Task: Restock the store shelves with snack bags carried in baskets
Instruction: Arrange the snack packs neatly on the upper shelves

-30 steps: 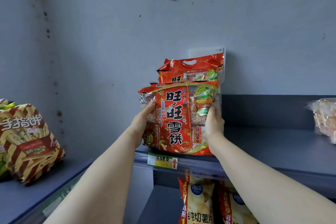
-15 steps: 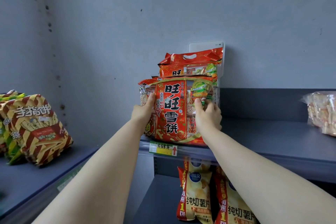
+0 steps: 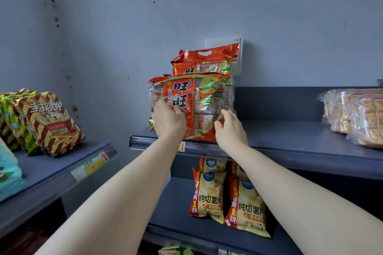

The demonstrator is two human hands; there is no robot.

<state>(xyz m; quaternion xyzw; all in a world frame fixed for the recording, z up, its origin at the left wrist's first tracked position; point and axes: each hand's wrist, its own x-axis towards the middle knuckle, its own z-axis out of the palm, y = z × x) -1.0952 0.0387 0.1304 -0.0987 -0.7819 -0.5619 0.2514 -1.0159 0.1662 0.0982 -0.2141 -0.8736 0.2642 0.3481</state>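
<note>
- Settling the red snack bag upright on the shelf edge, likely the placing step's finish.
- Straight fingers of the left hand press its front; relaxed fingers of the right hand touch its lower right edge.
- Its long axis stands vertical, print facing the fingertips.
- Next: release gently, leaving it leaning on the taller bag behind.

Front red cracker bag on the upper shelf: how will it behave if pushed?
Probably tippy: the red cracker bag stands upright near the shelf edge. Likely light; its window shows puffed crackers. Glossy film may slip.
</note>
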